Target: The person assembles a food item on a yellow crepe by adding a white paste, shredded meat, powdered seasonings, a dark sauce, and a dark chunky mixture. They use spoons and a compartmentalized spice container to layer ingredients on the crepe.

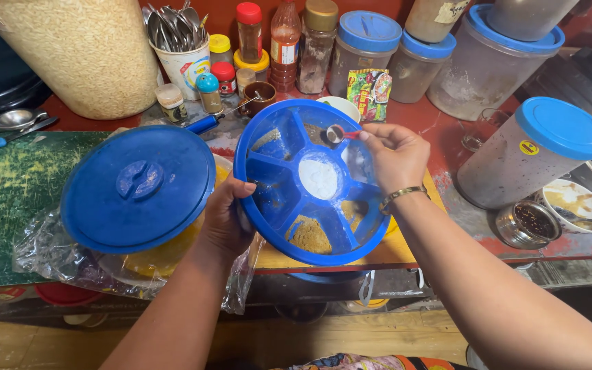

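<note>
A blue spice box [310, 183] is held tilted over the table edge.
Its rim is gripped by the left hand [226, 218]; a small red spoon [342, 134] is pinched by the right hand [395, 154]. A blue lid [137, 188] lies beside, jars [364, 51] behind.

Round blue spice box [279, 199], lid off, tilted toward the camera over the worktop edge: wedge compartments with brown and yellow powders surround a centre well of white powder. Small spoon [338, 133], red handle, sits above the far compartment.
</note>
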